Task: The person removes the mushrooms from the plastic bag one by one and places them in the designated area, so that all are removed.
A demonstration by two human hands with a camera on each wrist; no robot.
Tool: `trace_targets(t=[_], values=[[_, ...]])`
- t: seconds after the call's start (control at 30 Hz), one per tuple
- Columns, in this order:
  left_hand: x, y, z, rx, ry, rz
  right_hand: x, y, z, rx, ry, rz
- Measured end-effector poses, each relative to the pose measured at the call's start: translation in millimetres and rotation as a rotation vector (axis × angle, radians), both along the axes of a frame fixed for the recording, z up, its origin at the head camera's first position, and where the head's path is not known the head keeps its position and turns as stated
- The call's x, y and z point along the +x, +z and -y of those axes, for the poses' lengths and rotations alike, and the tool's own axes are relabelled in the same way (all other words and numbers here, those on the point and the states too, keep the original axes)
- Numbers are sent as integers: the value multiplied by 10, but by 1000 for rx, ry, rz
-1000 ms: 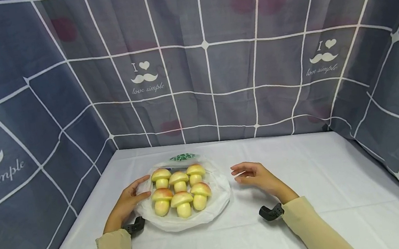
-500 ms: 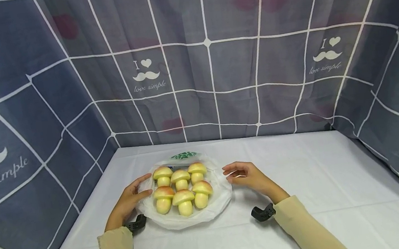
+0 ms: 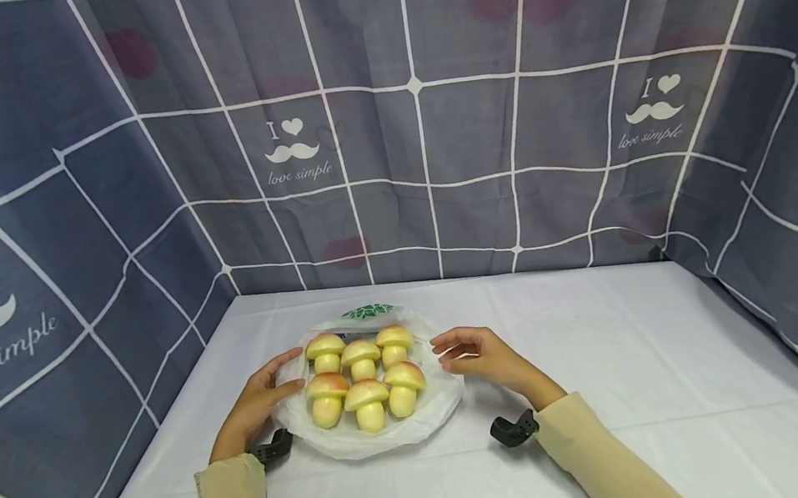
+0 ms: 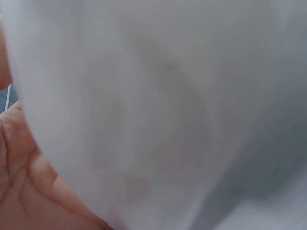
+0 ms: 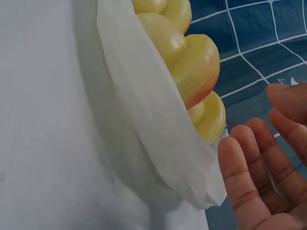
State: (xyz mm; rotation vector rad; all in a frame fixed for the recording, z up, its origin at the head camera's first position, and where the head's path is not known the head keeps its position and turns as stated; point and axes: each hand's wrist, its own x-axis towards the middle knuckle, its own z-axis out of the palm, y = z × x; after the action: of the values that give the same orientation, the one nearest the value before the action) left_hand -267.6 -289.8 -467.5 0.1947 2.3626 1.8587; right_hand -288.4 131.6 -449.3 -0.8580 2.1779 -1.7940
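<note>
A white plastic bag (image 3: 422, 423) lies on the table with its mouth spread open. Inside it, several yellow model mushrooms (image 3: 368, 406) with reddish-tinged caps sit in two rows. My left hand (image 3: 256, 404) is at the bag's left side, thumb and fingers spread apart against the plastic. In the left wrist view the bag's wall (image 4: 144, 120) fills most of the picture and covers part of the palm (image 4: 33, 191). My right hand (image 3: 484, 355) hovers at the bag's right edge, fingers loosely bent and holding nothing. The right wrist view has its fingers (image 5: 237, 172) just beside the rim.
A white cloth covers the table (image 3: 654, 350). Dark blue-grey checked curtains (image 3: 459, 132) hang behind it and along both sides. Green leaf print (image 3: 368, 312) shows on the bag's far flap. Each wrist carries a black camera mount (image 3: 514, 429).
My right hand has moved left, from beside the bag to its right edge. My left hand stays at the bag's left side, and the mushrooms keep their places.
</note>
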Motion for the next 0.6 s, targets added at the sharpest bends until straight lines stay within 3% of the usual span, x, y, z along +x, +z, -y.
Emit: trace_targets(t=[0.6], values=[[-34, -37, 17, 15, 2, 14, -24, -61, 252, -2, 40, 11]])
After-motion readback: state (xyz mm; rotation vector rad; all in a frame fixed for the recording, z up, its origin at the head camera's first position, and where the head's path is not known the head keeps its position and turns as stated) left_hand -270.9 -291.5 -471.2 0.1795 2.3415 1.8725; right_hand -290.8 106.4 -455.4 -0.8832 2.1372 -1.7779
